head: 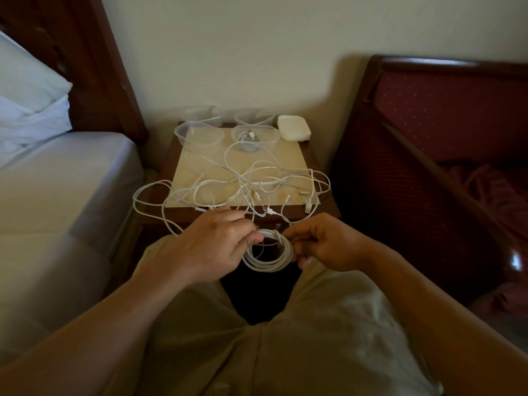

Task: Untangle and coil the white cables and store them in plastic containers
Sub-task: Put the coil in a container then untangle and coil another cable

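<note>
A coil of white cable [270, 257] hangs between my hands, just in front of the small table. My left hand [220, 241] pinches its left side with thumb and fingers. My right hand [323, 242] grips its right side with curled fingers. A tangle of white cables [243, 181] sprawls over the table top [288, 158], with loops hanging over the left and front edges. At the back stand several clear plastic containers; one container [255, 137] holds a coiled cable, another container [200, 134] to its left looks empty.
A stack of white lids [293, 127] sits at the table's back right corner. A bed with white sheets [57, 172] lies to the left, a dark red upholstered seat [445, 130] to the right. My knees are below the hands.
</note>
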`<state>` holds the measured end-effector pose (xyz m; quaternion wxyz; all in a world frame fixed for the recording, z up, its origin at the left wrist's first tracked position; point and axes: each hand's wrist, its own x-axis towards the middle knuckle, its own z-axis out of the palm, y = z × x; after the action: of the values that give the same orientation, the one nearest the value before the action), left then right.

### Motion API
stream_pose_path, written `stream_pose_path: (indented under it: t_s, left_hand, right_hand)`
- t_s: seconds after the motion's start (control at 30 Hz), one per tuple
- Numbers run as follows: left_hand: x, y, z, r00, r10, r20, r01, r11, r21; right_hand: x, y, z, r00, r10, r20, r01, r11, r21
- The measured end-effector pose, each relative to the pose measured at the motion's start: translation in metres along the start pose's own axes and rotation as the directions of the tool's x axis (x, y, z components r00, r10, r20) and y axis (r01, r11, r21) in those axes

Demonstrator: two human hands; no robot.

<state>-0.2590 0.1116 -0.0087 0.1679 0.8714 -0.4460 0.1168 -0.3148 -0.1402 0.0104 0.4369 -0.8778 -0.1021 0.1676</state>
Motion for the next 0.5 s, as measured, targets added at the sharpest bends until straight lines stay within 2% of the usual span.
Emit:
stream_pose_path:
  t_s: [0.17,0.27,0.33,0.4,0.5]
  left_hand:
    - [0.008,-0.001,0.001,0.993,-0.01,-0.114,0.03,0.984,0.174]
    - [0.016,0.004,0.0,0.997,-0.052,-0.056,0.066,0.955,0.288]
    - [0.022,0.006,-0.002,0.997,-0.073,-0.04,0.082,0.942,0.325]
    - [0.031,0.003,-0.006,0.994,-0.087,-0.061,0.1,0.953,0.287]
    - [0.044,-0.003,-0.012,0.983,-0.18,-0.024,0.181,0.972,0.147]
  right_hand:
    - [0.01,-0.014,0.01,1.0,0.011,0.02,-0.011,0.999,0.04]
    - [0.014,-0.019,0.013,0.999,0.045,-0.024,-0.044,0.998,0.041]
    - [0.017,-0.019,0.015,0.993,0.041,-0.11,-0.046,0.998,-0.05]
    - [0.021,-0.019,0.014,0.975,0.019,-0.22,-0.045,0.992,-0.114]
    - [0.027,-0.018,0.007,0.95,0.014,-0.312,-0.033,0.998,-0.057]
